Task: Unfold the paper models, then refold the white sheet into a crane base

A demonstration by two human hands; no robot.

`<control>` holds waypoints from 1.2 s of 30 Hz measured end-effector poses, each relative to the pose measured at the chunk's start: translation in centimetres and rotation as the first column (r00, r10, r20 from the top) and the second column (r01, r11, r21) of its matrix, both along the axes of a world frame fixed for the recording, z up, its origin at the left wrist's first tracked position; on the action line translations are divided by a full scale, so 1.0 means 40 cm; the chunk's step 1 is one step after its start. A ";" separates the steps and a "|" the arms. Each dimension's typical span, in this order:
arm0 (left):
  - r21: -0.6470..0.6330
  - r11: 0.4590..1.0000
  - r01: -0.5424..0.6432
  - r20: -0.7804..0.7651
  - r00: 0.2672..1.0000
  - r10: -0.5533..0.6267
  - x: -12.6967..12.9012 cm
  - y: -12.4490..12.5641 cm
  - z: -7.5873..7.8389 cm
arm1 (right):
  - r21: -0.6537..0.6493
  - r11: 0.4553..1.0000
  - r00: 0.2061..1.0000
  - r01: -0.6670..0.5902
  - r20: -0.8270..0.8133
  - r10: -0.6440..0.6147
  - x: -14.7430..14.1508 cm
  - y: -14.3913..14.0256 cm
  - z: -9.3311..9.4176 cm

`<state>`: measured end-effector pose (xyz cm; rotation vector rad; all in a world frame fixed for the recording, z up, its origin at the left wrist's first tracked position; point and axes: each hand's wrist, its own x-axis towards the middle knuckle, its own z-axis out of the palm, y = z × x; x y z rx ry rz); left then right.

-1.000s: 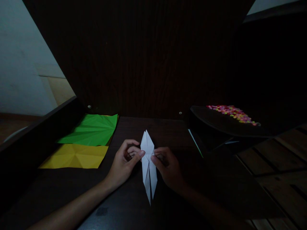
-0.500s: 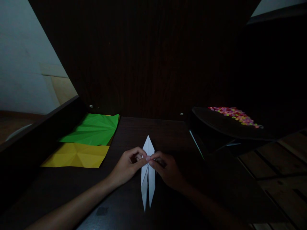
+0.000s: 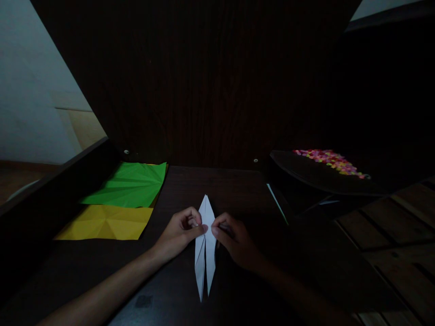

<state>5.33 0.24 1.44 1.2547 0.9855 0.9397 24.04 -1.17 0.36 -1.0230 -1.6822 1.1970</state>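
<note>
A white folded paper [image 3: 210, 256], long and diamond-shaped, points away from me above the dark table [image 3: 170, 290]. Its near end splits into two narrow pointed flaps, and its far end comes to a tip. My left hand [image 3: 185, 228] pinches the left edge near the middle, thumb on top of the paper. On the opposite edge, my right hand [image 3: 234, 235] has its thumb and forefinger closed at the paper's side. The fingers under the paper are hidden.
Creased green paper [image 3: 129, 183] overlaps a yellow sheet [image 3: 105, 222] at the left, beside a dark raised edge [image 3: 50, 174]. A dark upright panel [image 3: 197, 81] stands behind. Right of the table, a dark surface carries a strip of small colourful pieces [image 3: 331, 162].
My hands have moved apart, from meeting at the paper's middle to its two side edges. The paper has shifted slightly left and tilted a little. The view has moved slightly.
</note>
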 end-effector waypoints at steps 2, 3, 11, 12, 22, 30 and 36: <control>-0.007 1.000 -0.009 0.018 1.000 0.009 -0.001 0.000 0.001 | 0.019 1.000 1.000 -0.001 0.015 0.000 0.002 0.001 -0.004; -0.011 1.000 -0.015 0.027 1.000 0.015 -0.001 0.001 0.001 | 0.031 1.000 1.000 -0.001 0.019 0.000 0.002 0.002 -0.006; -0.069 0.997 -0.022 0.200 0.979 0.036 -0.009 0.000 -0.002 | 0.025 0.998 0.998 0.062 -0.017 -0.062 0.005 0.009 -0.006; -0.082 0.996 -0.023 0.227 0.973 0.041 -0.009 0.000 -0.004 | 0.022 0.997 0.996 0.079 -0.030 -0.079 0.006 0.012 -0.006; -0.148 0.987 0.065 0.338 0.941 -0.012 -0.002 -0.004 -0.010 | -0.158 0.979 0.977 0.130 -0.148 -0.154 0.009 0.036 0.002; -0.146 0.989 -0.003 0.335 0.941 0.053 0.001 -0.002 -0.015 | -0.119 0.988 0.978 0.098 -0.173 -0.118 0.006 0.022 -0.010; -0.144 0.987 0.074 0.330 0.944 -0.023 0.001 -0.006 -0.004 | -0.178 0.979 0.964 0.104 -0.224 -0.143 0.009 0.026 -0.016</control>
